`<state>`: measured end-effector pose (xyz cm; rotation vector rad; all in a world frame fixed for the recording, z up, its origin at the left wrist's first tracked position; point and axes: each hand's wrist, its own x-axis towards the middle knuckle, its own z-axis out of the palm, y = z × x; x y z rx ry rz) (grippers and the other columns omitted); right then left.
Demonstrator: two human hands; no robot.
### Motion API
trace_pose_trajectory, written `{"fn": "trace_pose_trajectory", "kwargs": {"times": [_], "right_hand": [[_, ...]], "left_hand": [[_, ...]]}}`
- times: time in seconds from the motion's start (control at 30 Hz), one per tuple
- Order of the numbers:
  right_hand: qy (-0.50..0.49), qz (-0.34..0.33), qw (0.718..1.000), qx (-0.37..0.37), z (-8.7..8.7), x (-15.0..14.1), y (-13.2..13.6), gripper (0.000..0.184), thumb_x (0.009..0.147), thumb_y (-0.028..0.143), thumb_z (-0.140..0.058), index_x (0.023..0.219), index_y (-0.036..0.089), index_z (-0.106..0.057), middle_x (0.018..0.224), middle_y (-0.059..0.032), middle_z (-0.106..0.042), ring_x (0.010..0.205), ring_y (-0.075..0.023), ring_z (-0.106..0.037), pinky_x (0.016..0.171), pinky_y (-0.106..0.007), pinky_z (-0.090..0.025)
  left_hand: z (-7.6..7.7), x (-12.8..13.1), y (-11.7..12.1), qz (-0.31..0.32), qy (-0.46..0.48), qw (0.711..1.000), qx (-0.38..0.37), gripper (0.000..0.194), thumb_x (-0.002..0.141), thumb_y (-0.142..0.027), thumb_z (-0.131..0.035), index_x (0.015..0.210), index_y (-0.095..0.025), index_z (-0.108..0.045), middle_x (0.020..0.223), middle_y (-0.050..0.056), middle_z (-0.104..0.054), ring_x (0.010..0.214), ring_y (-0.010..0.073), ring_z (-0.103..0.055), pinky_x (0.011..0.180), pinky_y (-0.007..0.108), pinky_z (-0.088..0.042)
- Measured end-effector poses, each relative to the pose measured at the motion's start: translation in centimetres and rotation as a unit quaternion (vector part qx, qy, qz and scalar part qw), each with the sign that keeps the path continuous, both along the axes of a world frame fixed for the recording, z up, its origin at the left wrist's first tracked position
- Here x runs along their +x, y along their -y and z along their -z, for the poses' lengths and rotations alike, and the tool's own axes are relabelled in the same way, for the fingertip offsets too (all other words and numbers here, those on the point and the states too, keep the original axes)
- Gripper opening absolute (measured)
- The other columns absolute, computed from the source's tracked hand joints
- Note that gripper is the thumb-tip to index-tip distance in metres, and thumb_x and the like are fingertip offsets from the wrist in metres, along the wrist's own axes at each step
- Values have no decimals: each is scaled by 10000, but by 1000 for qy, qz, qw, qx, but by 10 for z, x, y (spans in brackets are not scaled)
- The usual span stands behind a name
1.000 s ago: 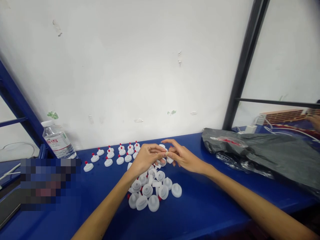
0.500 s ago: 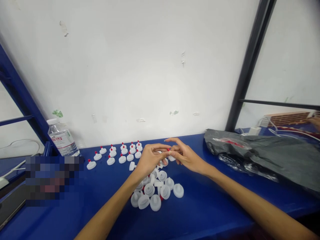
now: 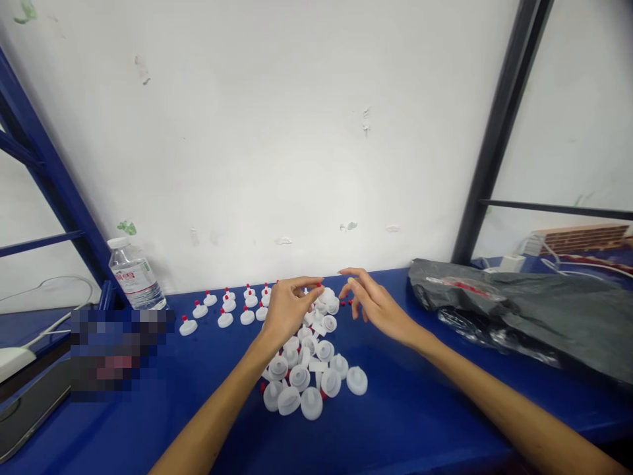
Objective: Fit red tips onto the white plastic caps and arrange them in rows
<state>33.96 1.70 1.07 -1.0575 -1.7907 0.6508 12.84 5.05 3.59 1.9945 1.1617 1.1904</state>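
Note:
My left hand (image 3: 285, 309) hovers over the blue table (image 3: 405, 409), its thumb and forefinger pinched on a small white cap with a red tip (image 3: 318, 289). My right hand (image 3: 376, 305) hangs a little to the right, apart from the left, fingers spread and holding nothing. Under and in front of both hands lies a pile of loose white caps (image 3: 309, 379). A few tiny red pieces (image 3: 346, 303) lie beside the right hand's fingertips. To the left of my left hand, white caps with red tips (image 3: 225, 309) stand in rows.
A water bottle (image 3: 135, 276) stands at the back left by the white wall. A crumpled black plastic bag (image 3: 524, 307) covers the table's right side. A grey device (image 3: 30, 402) and a blurred patch sit at the left edge. Cables lie at the far right.
The hands were joined on one cap; now they have parted. My right hand has drawn back to the right and opened, while the left keeps the cap in its pinch.

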Motion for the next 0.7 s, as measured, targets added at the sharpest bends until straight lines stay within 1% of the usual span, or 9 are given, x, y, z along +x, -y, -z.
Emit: {"fn": "trace_pose_trajectory", "kwargs": {"times": [0.1,0.17,0.23,0.37,0.4,0.47,0.57,0.63,0.7], "right_hand": [[12,1,1000,6,-1,1,0,430,1041,527,-318,1364,266,-431,990,-33,-648,592,-109,-608,556,-257,-471],[16,2,1000,6,-1,1,1,422,1043,520,-318,1361,265,-432,987,-30,-652,593,-112,-609,571,-266,-473],[18,3,1000,4,-2,1,2,419,1044,517,-317,1356,263,-434,989,-30,-658,596,-116,-611,589,-274,-477],[21,5,1000,10,-5,1,2,415,1043,516,-326,1338,251,-449,978,-27,-665,594,-118,-611,639,-294,-486],[21,5,1000,11,-5,1,2,414,1042,514,-330,1336,251,-453,977,-27,-666,593,-119,-611,646,-298,-488],[24,2,1000,8,-6,2,2,410,1038,514,-341,1327,250,-463,981,-32,-668,592,-124,-612,645,-303,-490],[32,-1,999,8,-7,3,3,408,1030,520,-358,1304,245,-484,973,-37,-667,589,-129,-614,632,-307,-489],[36,-1,999,9,-7,3,3,405,1028,519,-364,1297,245,-494,959,-34,-664,595,-132,-621,635,-309,-488],[42,-1,999,8,-6,2,4,402,1028,513,-368,1302,249,-498,943,-28,-660,597,-133,-624,631,-306,-482]], "left_hand": [[-6,-14,-7,-103,-97,980,141,302,901,-380,-615,1094,-208,-774,779,45,-771,604,173,-640,670,290,-471],[-16,-32,-13,-188,-162,941,232,313,937,-375,-560,1129,-230,-760,955,57,-786,696,187,-669,745,302,-456],[-29,-56,-19,-276,-194,906,256,322,941,-384,-541,1133,-237,-754,945,59,-784,723,210,-682,749,310,-446],[-53,-108,-22,-416,-224,852,226,351,935,-398,-499,1134,-237,-740,904,83,-775,833,285,-699,743,344,-446],[-57,-120,-19,-437,-247,842,201,363,928,-403,-492,1126,-229,-741,916,103,-772,867,314,-695,738,361,-447],[-60,-140,-10,-439,-309,834,127,371,899,-402,-499,1095,-213,-751,977,137,-765,905,362,-682,719,390,-450],[-50,-165,6,-433,-367,822,44,371,868,-411,-503,1069,-218,-748,966,162,-755,884,388,-676,692,410,-448],[-33,-180,14,-432,-391,813,7,365,846,-424,-512,1042,-221,-743,936,178,-746,869,405,-675,673,416,-441],[-13,-197,15,-418,-383,823,-26,322,803,-403,-542,964,-211,-745,920,190,-743,860,421,-674,659,418,-434]]}}
